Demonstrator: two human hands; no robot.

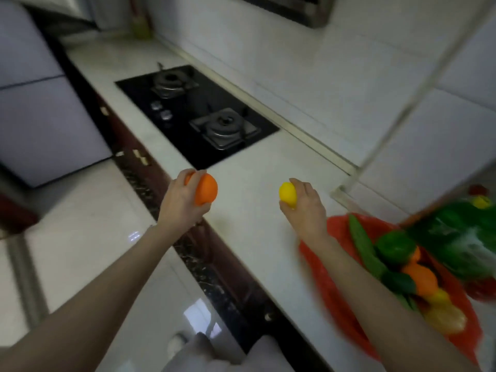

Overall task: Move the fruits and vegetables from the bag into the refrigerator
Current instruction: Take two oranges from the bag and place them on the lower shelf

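Left hand (178,201) clutching orange (205,189), right (306,208) pinching lemon (288,195) at fingertips: liable to slip in carrying.

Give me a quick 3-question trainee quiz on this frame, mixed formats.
1. True or false: the left hand holds the orange.
2. The right hand holds: A) a green pepper B) a lemon C) nothing.
3. Fill in: the remaining produce lies in a ___ plastic bag on the counter.

Key: 1 true; 2 B; 3 red.
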